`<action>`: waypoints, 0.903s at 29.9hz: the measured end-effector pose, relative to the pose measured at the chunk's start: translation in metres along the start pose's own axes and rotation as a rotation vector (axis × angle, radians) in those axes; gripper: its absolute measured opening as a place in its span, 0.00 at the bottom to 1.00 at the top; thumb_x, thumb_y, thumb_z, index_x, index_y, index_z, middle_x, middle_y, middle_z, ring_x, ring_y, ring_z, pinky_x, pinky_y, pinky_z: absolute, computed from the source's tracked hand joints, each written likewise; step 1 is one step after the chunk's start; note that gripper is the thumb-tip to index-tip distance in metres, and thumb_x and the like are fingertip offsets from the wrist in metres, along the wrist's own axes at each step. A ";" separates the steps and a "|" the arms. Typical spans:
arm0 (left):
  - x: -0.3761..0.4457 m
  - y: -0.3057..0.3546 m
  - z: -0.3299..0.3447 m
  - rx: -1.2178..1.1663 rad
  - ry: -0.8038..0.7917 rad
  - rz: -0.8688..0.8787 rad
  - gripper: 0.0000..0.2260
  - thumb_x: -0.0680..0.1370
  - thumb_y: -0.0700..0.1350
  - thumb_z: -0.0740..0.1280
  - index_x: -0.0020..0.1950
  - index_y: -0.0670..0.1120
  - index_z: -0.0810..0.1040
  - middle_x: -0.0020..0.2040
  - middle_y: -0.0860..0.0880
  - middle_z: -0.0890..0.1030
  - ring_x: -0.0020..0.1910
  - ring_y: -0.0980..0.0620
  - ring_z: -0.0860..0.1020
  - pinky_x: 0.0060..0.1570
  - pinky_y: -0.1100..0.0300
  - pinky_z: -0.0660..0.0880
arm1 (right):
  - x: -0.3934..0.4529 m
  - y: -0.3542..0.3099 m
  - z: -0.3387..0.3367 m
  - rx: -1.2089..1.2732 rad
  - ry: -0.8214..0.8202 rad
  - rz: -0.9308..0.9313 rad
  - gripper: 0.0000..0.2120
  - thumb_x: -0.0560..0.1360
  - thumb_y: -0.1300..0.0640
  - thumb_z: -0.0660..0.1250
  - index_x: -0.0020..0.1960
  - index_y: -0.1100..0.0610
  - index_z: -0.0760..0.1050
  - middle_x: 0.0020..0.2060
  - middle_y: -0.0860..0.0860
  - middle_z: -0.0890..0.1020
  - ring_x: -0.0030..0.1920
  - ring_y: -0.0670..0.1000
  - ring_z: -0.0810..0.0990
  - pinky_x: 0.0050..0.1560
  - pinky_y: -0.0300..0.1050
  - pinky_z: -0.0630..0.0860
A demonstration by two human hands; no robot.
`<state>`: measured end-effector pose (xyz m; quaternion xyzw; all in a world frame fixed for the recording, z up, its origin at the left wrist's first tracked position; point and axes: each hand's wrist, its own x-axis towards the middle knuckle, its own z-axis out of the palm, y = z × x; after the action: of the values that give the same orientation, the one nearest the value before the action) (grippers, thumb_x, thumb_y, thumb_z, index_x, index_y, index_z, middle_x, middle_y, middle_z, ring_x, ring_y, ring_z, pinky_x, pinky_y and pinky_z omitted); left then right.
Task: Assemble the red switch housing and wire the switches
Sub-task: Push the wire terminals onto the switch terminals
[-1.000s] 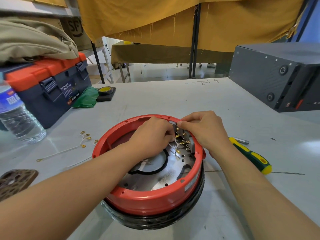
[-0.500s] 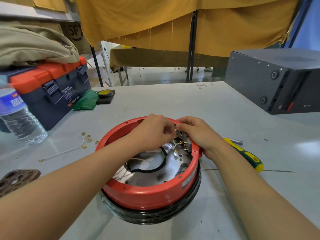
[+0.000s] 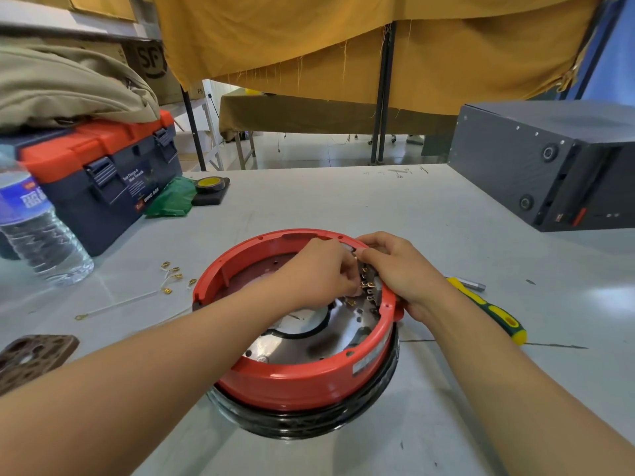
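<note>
The table (image 3: 343, 201) carries the red housing (image 3: 281, 376) at centre, on a black ring (image 3: 309, 420). Inside, at 2 o'clock, sit the switches (image 3: 368, 286) with brass terminals. Left hand (image 3: 319, 269) pinches at the terminals; right hand (image 3: 402, 266) grips the rim there. Bare tabletop lies at 12 o'clock; screwdriver (image 3: 494, 312) at 3 o'clock.

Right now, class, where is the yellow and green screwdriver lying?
In the head view, the screwdriver lies on the grey table, right of the red housing, just beyond the right hand.
</note>
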<state>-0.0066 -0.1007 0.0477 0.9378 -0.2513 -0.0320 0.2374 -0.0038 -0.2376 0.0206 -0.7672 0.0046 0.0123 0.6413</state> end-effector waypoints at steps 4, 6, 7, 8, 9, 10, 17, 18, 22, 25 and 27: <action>-0.002 -0.007 0.001 -0.030 0.016 0.013 0.03 0.73 0.42 0.71 0.41 0.46 0.84 0.34 0.54 0.81 0.35 0.57 0.77 0.35 0.68 0.70 | 0.002 0.003 -0.001 0.021 -0.018 0.002 0.07 0.77 0.63 0.63 0.50 0.55 0.77 0.45 0.53 0.82 0.41 0.50 0.80 0.46 0.47 0.78; -0.002 -0.009 0.002 -0.044 0.023 0.021 0.03 0.73 0.42 0.70 0.41 0.45 0.84 0.37 0.51 0.84 0.37 0.57 0.78 0.40 0.64 0.72 | 0.003 0.003 -0.002 0.027 -0.019 0.002 0.07 0.77 0.63 0.63 0.51 0.56 0.77 0.45 0.54 0.83 0.42 0.50 0.80 0.45 0.46 0.78; -0.002 -0.010 0.002 -0.050 0.024 0.026 0.03 0.73 0.42 0.70 0.41 0.45 0.84 0.38 0.51 0.84 0.36 0.57 0.78 0.40 0.64 0.72 | 0.004 0.004 -0.002 0.022 -0.016 0.000 0.07 0.76 0.63 0.63 0.51 0.56 0.78 0.46 0.55 0.83 0.43 0.51 0.81 0.48 0.48 0.78; -0.002 -0.011 0.002 -0.053 0.024 0.031 0.04 0.73 0.43 0.70 0.41 0.45 0.84 0.37 0.51 0.84 0.36 0.58 0.77 0.40 0.64 0.73 | 0.005 0.004 -0.002 0.015 -0.012 -0.003 0.07 0.76 0.63 0.63 0.52 0.56 0.78 0.47 0.55 0.83 0.45 0.52 0.81 0.51 0.49 0.77; -0.002 -0.011 0.001 -0.056 0.024 0.034 0.04 0.73 0.43 0.71 0.41 0.45 0.84 0.37 0.52 0.83 0.35 0.59 0.77 0.39 0.64 0.72 | 0.006 0.004 -0.002 0.010 -0.011 -0.006 0.07 0.76 0.63 0.63 0.52 0.57 0.78 0.48 0.55 0.83 0.46 0.52 0.81 0.52 0.50 0.77; -0.002 -0.012 0.001 -0.057 0.024 0.038 0.03 0.73 0.43 0.71 0.41 0.45 0.84 0.35 0.53 0.82 0.34 0.60 0.76 0.38 0.66 0.72 | 0.006 0.004 -0.002 0.010 -0.012 -0.008 0.07 0.76 0.63 0.63 0.52 0.57 0.78 0.48 0.55 0.83 0.46 0.52 0.81 0.53 0.50 0.77; -0.002 -0.012 0.000 -0.050 0.030 0.051 0.07 0.73 0.41 0.70 0.36 0.49 0.81 0.33 0.55 0.80 0.34 0.59 0.77 0.38 0.65 0.72 | 0.006 0.005 -0.003 0.030 -0.021 0.000 0.08 0.76 0.64 0.63 0.52 0.57 0.78 0.47 0.55 0.83 0.43 0.51 0.81 0.50 0.48 0.77; -0.003 -0.013 0.000 -0.045 0.031 0.055 0.07 0.73 0.41 0.70 0.36 0.49 0.81 0.34 0.53 0.81 0.36 0.57 0.77 0.39 0.64 0.73 | 0.006 0.005 -0.003 0.030 -0.022 0.001 0.08 0.76 0.64 0.63 0.52 0.57 0.78 0.47 0.55 0.83 0.43 0.51 0.81 0.50 0.48 0.77; -0.003 -0.013 0.000 -0.024 0.024 0.057 0.06 0.74 0.40 0.69 0.38 0.47 0.81 0.38 0.50 0.83 0.39 0.54 0.79 0.43 0.60 0.74 | 0.005 0.005 -0.004 0.034 -0.023 0.003 0.08 0.76 0.65 0.63 0.51 0.56 0.78 0.47 0.55 0.84 0.44 0.52 0.81 0.51 0.49 0.77; -0.003 -0.014 0.000 -0.009 0.007 0.057 0.06 0.75 0.39 0.68 0.38 0.48 0.80 0.40 0.49 0.83 0.40 0.53 0.78 0.44 0.60 0.73 | 0.005 0.005 -0.004 0.032 -0.024 0.000 0.08 0.76 0.64 0.63 0.50 0.56 0.78 0.47 0.55 0.84 0.44 0.52 0.81 0.51 0.49 0.77; -0.004 -0.014 -0.001 -0.017 0.006 0.054 0.09 0.75 0.40 0.68 0.37 0.50 0.77 0.39 0.50 0.82 0.39 0.54 0.77 0.41 0.62 0.72 | 0.005 0.005 -0.004 0.027 -0.025 -0.001 0.07 0.76 0.64 0.63 0.50 0.55 0.78 0.46 0.54 0.84 0.43 0.52 0.81 0.51 0.49 0.78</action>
<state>-0.0036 -0.0874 0.0420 0.9287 -0.2757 -0.0248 0.2468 0.0012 -0.2425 0.0166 -0.7583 -0.0036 0.0216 0.6515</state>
